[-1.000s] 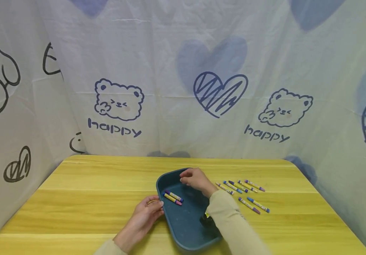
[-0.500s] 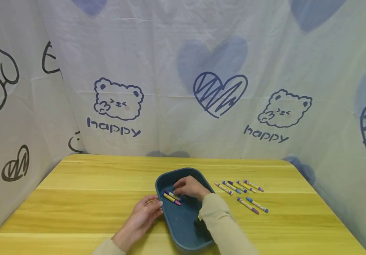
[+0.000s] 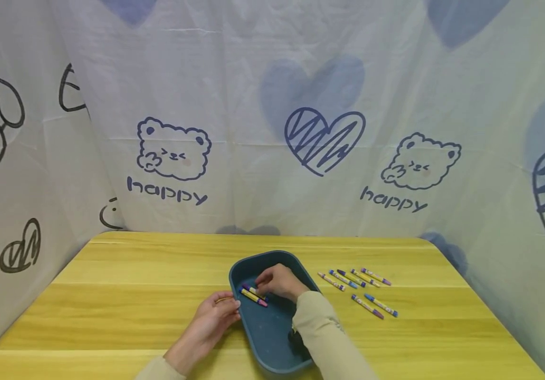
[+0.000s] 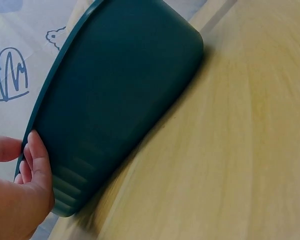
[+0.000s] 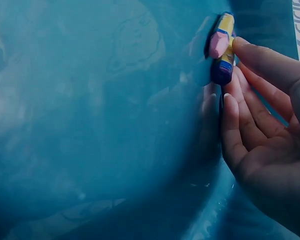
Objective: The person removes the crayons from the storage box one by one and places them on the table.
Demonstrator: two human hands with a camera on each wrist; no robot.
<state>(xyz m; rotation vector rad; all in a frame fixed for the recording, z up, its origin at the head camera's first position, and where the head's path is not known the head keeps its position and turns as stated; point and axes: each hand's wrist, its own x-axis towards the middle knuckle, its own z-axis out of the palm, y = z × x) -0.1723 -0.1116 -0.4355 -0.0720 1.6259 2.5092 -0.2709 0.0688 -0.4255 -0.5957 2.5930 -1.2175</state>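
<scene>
The dark teal tray [image 3: 269,335] lies at the front middle of the wooden table. At its left side, my left hand [image 3: 210,319] pinches the rim between thumb and fingers; the left wrist view shows the tray's outer wall [image 4: 115,95]. Inside the tray, two crayons lie side by side near the left wall: a pink one [image 3: 254,297] and a dark purple one [image 3: 247,288]. My right hand [image 3: 280,282] reaches in from the right. In the right wrist view, its thumb and fingers pinch the purple crayon [image 5: 223,73], partly covered by the pink crayon [image 5: 220,45].
To the tray's right, several crayons [image 3: 359,277] lie in a slanted group on the table [image 3: 158,295]. Nearer are a blue crayon [image 3: 381,305] and a purple-tipped one [image 3: 367,306]. A printed white curtain [image 3: 248,174] hangs behind the table.
My right hand has come down from the tray's far end, toward the left, to the purple crayon. The left hand keeps its hold on the rim.
</scene>
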